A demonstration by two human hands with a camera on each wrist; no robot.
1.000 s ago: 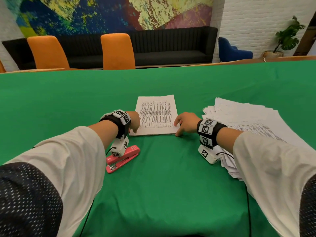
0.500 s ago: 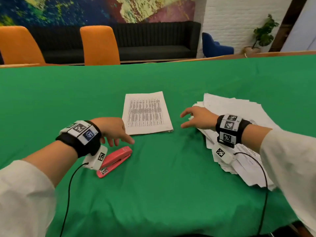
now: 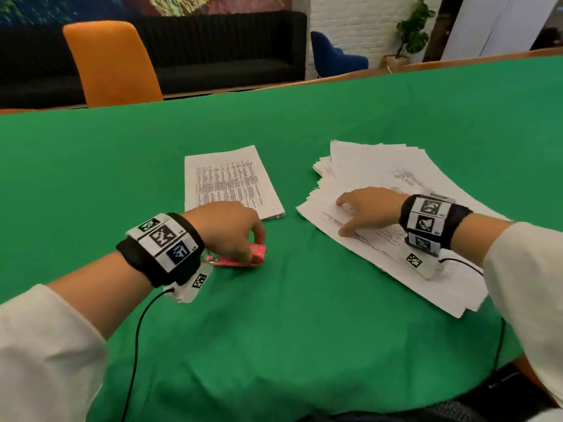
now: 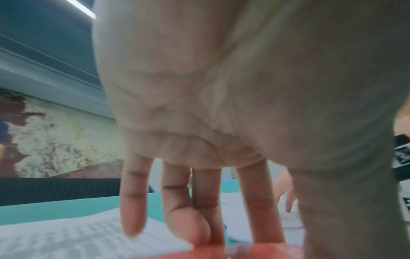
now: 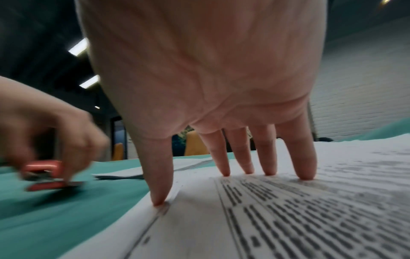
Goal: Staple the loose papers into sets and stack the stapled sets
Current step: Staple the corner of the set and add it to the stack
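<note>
2 hands are working apart on the desk (image 3: 304,330), and each has its own risk. At the left, your left hand (image 3: 227,229) curls down over the red stapler (image 3: 243,258), thumb and fingers pinching its sides near the desk's front edge. The stapler looks slightly sprung, so a grip near its mouth could fire a staple or nip a fingertip; a loose pinch could let it tip as you lift.

Just beyond it, toward the desk's middle, lies 1 neat set of papers (image 3: 228,184), squared and flat. Swinging the stapler across could knock it askew.

At the right, your right hand (image 3: 370,208) is spread, all 5 fingertips (image 5: 158,201) pressing the top sheet of the loose pile (image 3: 380,178), which fans out toward the desk's right edge. Dragging from here may pull too many sheets, or push lower ones off that edge.
</note>
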